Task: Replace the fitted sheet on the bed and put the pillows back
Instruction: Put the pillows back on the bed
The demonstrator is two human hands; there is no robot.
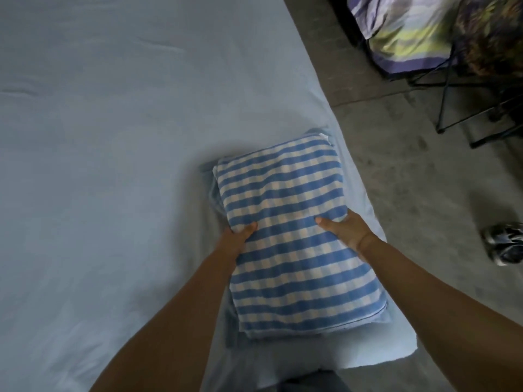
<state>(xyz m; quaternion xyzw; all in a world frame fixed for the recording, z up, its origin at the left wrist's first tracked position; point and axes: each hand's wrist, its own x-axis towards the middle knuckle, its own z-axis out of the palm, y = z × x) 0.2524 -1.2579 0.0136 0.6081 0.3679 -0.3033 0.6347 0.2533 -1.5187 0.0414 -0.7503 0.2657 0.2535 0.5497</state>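
Observation:
A blue-and-white checked pillow point(291, 230) lies near the right edge of the bed, on top of a plain blue pillow or folded cloth point(218, 199) that shows along its left and lower sides. My left hand point(240, 236) grips the checked pillow's left edge, thumb on top. My right hand point(346, 229) grips its right edge, thumb pressed into the fabric. A pale blue fitted sheet point(113, 137) covers the mattress with light wrinkles.
Grey concrete floor point(410, 179) runs along the bed's right side. A folding rack point(467, 89) draped with patterned bedding point(404, 32) stands at the upper right. A shoe point(503, 244) lies on the floor at the right edge.

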